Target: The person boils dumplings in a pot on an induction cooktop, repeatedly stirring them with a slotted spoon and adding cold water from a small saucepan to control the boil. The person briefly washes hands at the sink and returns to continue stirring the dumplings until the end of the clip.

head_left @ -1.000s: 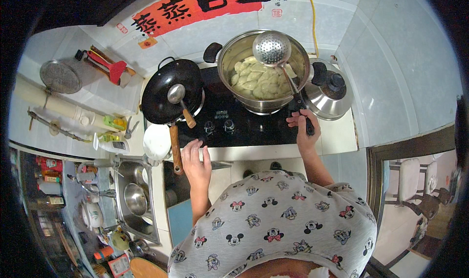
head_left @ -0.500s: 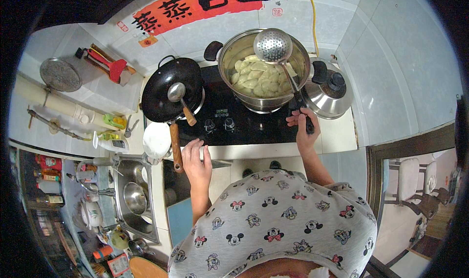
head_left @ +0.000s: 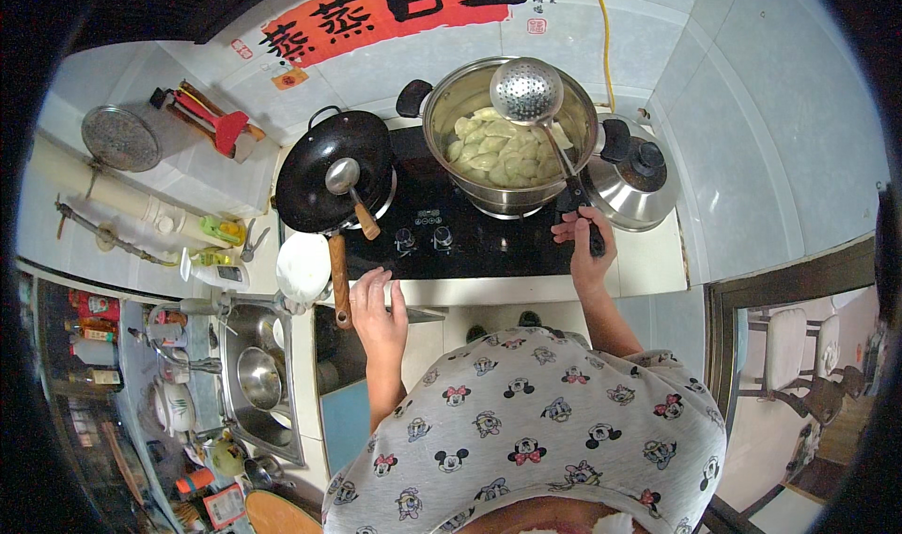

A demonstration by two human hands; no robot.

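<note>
A steel pot (head_left: pixel 507 201) full of dumplings (head_left: pixel 498 152) stands on the black cooktop (head_left: pixel 470 262). My right hand (head_left: pixel 592 243) is closed around the black handle of a perforated skimmer (head_left: pixel 526 88). The skimmer's round head hangs over the far right part of the pot, with nothing on it. My left hand (head_left: pixel 376 306) rests at the front edge of the counter, its fingers stretched out and holding nothing. Beside it on the left is the wooden handle of a black wok (head_left: pixel 319 172). A ladle with a wooden handle (head_left: pixel 342 176) lies across the wok.
A domed steel lid (head_left: pixel 639 191) lies right of the pot. Left of the wok handle sits a white bowl or plate (head_left: pixel 303 266). Farther left, a sink (head_left: pixel 235 421) holds a metal basin (head_left: pixel 260 378). A yellow cable (head_left: pixel 606 46) runs down the tiled wall.
The whole view has shifted very slightly. Both hands, the skimmer and the pot keep their places relative to one another.
</note>
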